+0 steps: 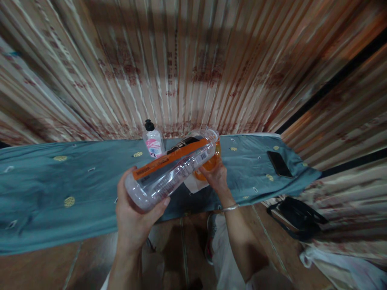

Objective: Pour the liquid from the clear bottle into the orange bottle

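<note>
My left hand [136, 217] is wrapped round the base of a large clear plastic bottle [181, 173] with an orange and black label. The bottle lies tilted, its uncapped-looking neck up and to the right. Behind that neck, my right hand [216, 177] is closed on an orange see-through container [218, 151], largely hidden by the bottle. Under it a white sheet or cloth [195, 185] shows on the table. A clear squeeze bottle [154, 141] with a black cap and pink label stands upright to the left of the big bottle's neck.
A narrow table with a teal patterned cloth [39, 177] runs across. On its right end lies a black phone [278, 164]. Pleated curtains [169, 60] hang close behind. A black bag [298, 215] is on the floor at right, near dark frame bars.
</note>
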Demonstrator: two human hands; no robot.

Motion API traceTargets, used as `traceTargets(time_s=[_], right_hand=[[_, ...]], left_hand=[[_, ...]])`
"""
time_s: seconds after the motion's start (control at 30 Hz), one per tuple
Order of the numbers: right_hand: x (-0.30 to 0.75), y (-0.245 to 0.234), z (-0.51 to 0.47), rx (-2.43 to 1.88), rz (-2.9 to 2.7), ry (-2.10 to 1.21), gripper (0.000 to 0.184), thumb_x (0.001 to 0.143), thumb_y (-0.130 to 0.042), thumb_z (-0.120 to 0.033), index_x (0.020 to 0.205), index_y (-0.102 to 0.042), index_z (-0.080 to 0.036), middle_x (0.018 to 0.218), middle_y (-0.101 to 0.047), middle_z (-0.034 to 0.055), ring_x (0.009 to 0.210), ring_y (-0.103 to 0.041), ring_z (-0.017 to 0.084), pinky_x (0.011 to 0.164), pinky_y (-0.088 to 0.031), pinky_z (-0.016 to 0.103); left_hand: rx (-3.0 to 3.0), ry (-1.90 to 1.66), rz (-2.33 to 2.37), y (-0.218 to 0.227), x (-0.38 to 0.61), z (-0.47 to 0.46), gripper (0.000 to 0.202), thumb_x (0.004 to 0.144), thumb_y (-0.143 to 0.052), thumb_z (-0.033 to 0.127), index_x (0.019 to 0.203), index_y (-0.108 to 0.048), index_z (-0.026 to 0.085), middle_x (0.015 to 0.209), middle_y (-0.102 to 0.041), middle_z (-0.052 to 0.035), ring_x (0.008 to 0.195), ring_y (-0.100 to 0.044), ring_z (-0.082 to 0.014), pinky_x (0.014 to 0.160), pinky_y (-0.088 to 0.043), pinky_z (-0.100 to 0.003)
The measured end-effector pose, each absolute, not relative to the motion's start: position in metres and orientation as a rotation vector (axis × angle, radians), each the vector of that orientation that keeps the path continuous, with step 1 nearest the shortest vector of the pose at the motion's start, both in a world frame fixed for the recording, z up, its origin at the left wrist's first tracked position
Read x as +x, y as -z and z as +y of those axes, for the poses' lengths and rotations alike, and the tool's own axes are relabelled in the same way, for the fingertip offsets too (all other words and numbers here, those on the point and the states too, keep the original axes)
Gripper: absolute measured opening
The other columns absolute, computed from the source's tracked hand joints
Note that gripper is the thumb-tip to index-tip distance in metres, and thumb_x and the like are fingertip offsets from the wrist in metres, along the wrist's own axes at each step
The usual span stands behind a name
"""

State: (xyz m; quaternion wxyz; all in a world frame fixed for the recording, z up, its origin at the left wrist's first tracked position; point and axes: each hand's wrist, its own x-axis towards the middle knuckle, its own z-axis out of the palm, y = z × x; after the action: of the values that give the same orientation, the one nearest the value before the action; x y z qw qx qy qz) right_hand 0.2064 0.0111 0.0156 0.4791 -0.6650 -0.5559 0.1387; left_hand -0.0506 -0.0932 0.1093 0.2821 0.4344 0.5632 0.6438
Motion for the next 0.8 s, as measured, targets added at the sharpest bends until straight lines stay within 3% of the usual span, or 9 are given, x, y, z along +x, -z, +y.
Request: traceTargets(time_s=[0.23,0.43,0.8], right_hand=[[0.206,-0.014,0.011,-1.626,-1.365,-0.295,0.072,0.083,-0.093,-0.041,0.148,-0.067,-0.023,0.131,-0.091,0.0177,0.121,-0.09,0.041,0.103,-0.077,0.058],[0.206,-0.013,0.012,-1.655,-1.374,-0.287,0.075,0.084,-0.093,-0.049,0.147,-0.065,-0.02,0.133,-0.09,0.0215,0.121,-0.09,0.042,0.101,-0.077,0.056],[0.204,-0.017,0.011,-1.623,-1.37,-0.275,0.068,0.083,-0.095,-0.041,0.143,-0.07,-0.02,0.134,-0.09,0.0209,0.12,-0.091,0.04,0.102,-0.077,0.055]], left_hand=[[1.271,-1.625,1.5,-0.095,-0.068,-0.091,0.107,0.056,-0.114,0.049,0.15,-0.07,0.025,0.146,-0.079,-0.0149,0.132,-0.08,-0.0395,0.12,-0.066,-0.056],[1.34,-1.627,1.477,-0.088,-0.076,-0.091,0.104,0.062,-0.113,0.048,0.153,-0.07,0.025,0.145,-0.08,-0.0152,0.13,-0.081,-0.0388,0.114,-0.07,-0.053],[1.256,-1.642,1.504,-0.102,-0.065,-0.09,0.106,0.053,-0.114,0.05,0.147,-0.07,0.024,0.142,-0.079,-0.0147,0.128,-0.081,-0.0385,0.113,-0.069,-0.052]])
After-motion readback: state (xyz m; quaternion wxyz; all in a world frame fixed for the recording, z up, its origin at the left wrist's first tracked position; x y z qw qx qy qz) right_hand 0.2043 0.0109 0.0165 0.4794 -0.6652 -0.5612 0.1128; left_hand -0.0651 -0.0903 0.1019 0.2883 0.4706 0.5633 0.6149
